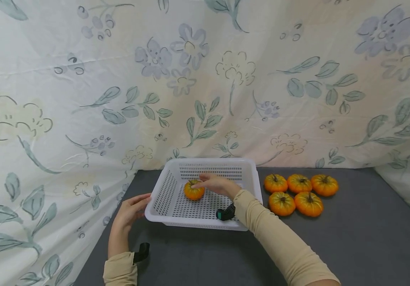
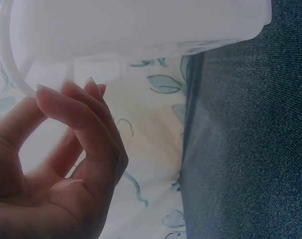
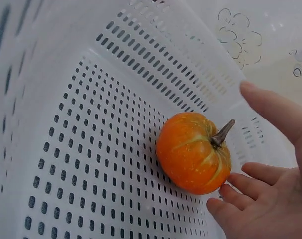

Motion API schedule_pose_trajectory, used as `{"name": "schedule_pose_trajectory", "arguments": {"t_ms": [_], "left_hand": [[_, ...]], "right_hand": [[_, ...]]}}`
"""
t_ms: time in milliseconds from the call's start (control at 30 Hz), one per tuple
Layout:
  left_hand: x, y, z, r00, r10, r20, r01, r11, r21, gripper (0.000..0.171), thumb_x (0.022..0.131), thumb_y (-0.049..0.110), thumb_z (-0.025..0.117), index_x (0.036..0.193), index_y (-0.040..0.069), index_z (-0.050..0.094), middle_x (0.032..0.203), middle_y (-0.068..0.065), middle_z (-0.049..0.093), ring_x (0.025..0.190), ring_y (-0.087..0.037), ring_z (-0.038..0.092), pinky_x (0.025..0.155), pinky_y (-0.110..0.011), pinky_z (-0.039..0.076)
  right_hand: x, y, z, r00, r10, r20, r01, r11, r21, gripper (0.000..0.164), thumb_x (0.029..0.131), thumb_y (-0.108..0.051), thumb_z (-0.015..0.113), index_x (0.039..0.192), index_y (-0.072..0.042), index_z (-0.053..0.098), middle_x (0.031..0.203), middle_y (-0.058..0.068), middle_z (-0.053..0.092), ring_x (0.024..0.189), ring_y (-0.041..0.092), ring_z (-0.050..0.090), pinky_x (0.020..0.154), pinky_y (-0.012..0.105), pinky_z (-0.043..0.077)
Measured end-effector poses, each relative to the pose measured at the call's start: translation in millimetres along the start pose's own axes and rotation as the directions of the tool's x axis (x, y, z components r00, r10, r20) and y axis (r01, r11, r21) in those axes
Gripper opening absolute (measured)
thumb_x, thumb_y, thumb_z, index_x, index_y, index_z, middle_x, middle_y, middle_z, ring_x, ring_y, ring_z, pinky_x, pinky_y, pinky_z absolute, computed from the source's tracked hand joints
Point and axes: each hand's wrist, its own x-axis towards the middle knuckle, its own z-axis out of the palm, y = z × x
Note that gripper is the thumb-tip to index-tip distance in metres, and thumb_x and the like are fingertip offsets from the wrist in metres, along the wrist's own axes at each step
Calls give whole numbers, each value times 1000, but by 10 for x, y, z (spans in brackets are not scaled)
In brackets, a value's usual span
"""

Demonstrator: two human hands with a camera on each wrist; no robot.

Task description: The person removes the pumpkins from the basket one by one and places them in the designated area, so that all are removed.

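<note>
A single small orange pumpkin [image 1: 193, 191] with a short brown stem sits on the slotted floor of a white plastic basket [image 1: 201, 223]. Beside it, inside the basket, is my right hand [image 1: 221, 185]. In the right wrist view the thumb stands spread from the fingers [image 3: 250, 186], which are loosely extended with their tips right at the pumpkin's side. My left hand [image 1: 129, 216] is at the basket's left rim. The left wrist view shows its thumb and curled fingers [image 2: 93, 119] pinching that rim from outside.
Several more orange pumpkins [image 1: 309, 204] lie grouped on the dark grey table [image 1: 362, 238], just right of the basket. A floral cloth [image 1: 205, 79] hangs behind the table and along its left side. Each wrist carries a black camera mount [image 1: 142, 252].
</note>
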Motion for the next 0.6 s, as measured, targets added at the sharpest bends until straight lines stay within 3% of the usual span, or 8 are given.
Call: {"name": "schedule_pose_trajectory", "arguments": {"t_ms": [433,600], "left_hand": [[-10,14,3,1000,-1,-9,1,1000,24,59,89,36,71,134,1,57,106,5,70,87,-6,65,73,-28,51],[-18,8,9,1000,-2,-13,2,1000,22,59,89,36,71,134,1,57,108,4,70,88,-6,66,74,-29,51]], "right_hand": [[80,59,9,998,-15,58,18,999,-51,88,89,-22,71,157,-11,16,165,12,10,152,33,14,121,50,13],[96,81,11,996,-31,90,40,994,-101,78,90,-21,69,155,-10,26,161,13,23,148,33,25,120,50,18]]}}
